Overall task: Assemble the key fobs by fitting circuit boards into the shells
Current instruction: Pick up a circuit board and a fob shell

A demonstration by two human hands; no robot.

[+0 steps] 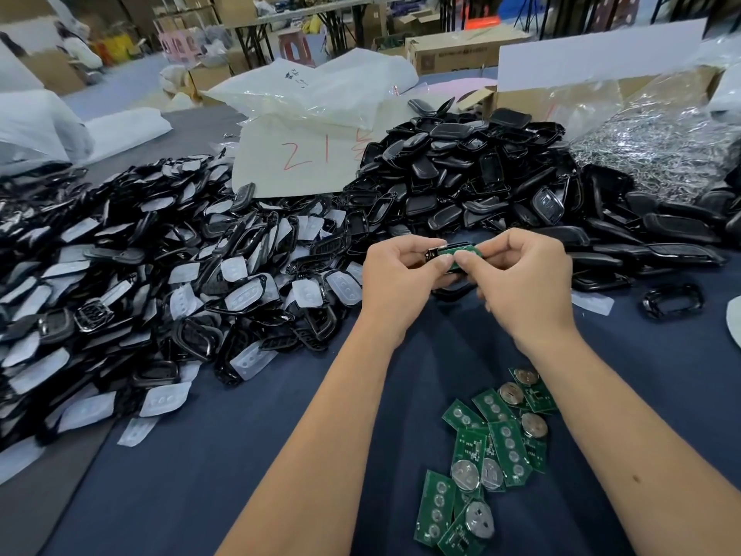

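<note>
Head camera is showing both hands meeting just above centre: the left hand point(401, 274) is cradling a black shell point(451, 284) from beneath to steady it, while the right hand point(521, 278) is pinching a green circuit board point(461, 254) and pressing it in. Wrists are angling inward. Spare boards point(485, 455) are lying at five o'clock on the table point(240, 455), within reach.
</note>
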